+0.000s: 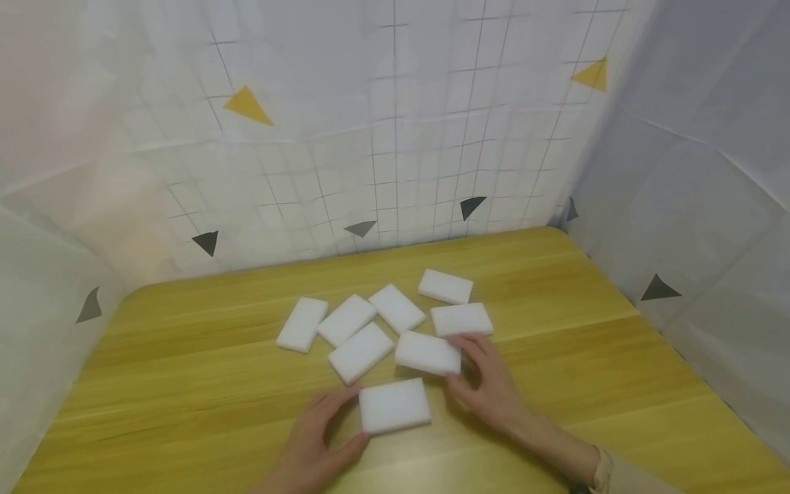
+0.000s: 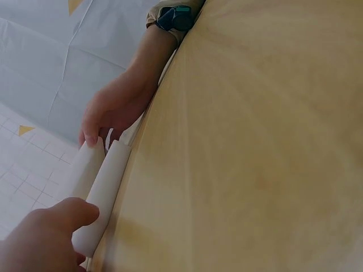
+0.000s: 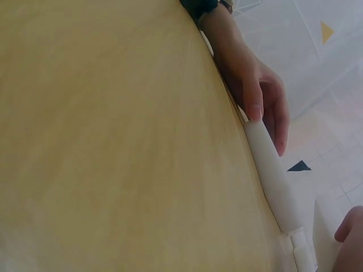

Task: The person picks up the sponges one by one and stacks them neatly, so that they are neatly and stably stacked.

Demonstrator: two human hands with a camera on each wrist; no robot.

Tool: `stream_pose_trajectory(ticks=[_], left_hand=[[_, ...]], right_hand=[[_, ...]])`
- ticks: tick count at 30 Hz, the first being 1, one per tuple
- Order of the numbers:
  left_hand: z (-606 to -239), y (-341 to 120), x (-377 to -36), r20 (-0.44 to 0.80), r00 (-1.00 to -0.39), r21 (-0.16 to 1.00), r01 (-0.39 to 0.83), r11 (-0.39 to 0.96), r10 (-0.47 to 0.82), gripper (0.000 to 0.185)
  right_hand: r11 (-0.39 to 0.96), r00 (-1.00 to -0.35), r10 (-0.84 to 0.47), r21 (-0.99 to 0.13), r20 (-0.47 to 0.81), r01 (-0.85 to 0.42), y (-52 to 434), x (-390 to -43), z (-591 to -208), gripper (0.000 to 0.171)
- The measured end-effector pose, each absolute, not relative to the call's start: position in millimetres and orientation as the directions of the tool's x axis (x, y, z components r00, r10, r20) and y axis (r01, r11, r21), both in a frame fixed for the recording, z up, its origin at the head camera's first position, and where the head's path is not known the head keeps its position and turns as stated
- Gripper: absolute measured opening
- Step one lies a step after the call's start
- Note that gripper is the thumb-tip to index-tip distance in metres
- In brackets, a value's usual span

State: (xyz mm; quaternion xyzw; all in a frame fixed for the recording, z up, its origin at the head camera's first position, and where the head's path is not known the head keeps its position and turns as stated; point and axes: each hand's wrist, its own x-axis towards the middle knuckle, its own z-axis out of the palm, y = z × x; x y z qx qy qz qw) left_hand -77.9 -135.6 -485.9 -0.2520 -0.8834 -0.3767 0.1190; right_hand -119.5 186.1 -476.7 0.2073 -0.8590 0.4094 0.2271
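Several white rectangular blocks, sponge-like in look, lie on a wooden table. My left hand (image 1: 308,442) pinches the left end of the nearest white block (image 1: 395,406) between thumb and fingers. That block lies close to flat on the wood. Just beyond it, my right hand (image 1: 494,391) grips another white block (image 1: 428,354) by its right end; this one is tilted, with a shadow beneath its front edge. In the left wrist view the two gripped blocks overlap side by side, the left thumb (image 2: 85,212) on the closer one. At the right wrist view's lower right, the right hand (image 3: 353,238) is partly cut off.
Behind the hands, other white blocks lie loosely grouped, among them one at the far left (image 1: 302,324) and one at the back (image 1: 446,287). The wooden table (image 1: 185,398) meets a white sheet (image 1: 321,171) with grid lines and triangles at the back; sheets also hang at both sides.
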Motion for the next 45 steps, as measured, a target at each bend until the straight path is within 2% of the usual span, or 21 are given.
stream_pose_trajectory(ticks=[6,16,23,29,35,45], left_hand=[[-486.3,-135.6,-78.3,0.408,-0.837,0.606,0.546,0.578,0.364,0.067],[-488.0,-134.8,-77.5,0.403,-0.837,0.594,0.547,0.59,0.369,0.064],[-488.0,-134.7,-77.4,0.404,-0.847,0.602,0.531,0.597,0.346,0.065],[-485.5,-135.3,-77.1,0.385,-0.86,0.609,0.509,0.609,0.334,0.065],[-485.0,-134.2,-77.7,0.423,-0.838,0.585,0.544,0.602,0.346,0.066],[-485.4,-134.2,-78.0,0.395,-0.853,0.592,0.52,0.616,0.34,0.067]], right_hand=[[0.532,-0.795,-0.216,-0.614,0.566,-0.582,186.5,-117.9,-474.2,0.059],[0.408,-0.684,-0.29,-0.56,0.669,-0.721,181.2,-114.2,-471.5,0.065],[0.381,-0.685,-0.34,-0.572,0.644,-0.727,174.9,-108.8,-473.3,0.069],[0.342,-0.641,-0.379,-0.542,0.668,-0.767,168.8,-108.4,-474.9,0.069],[0.333,-0.623,-0.401,-0.526,0.672,-0.782,164.6,-109.4,-476.6,0.07],[0.301,-0.582,-0.457,-0.499,0.672,-0.813,163.7,-108.9,-475.4,0.07]])
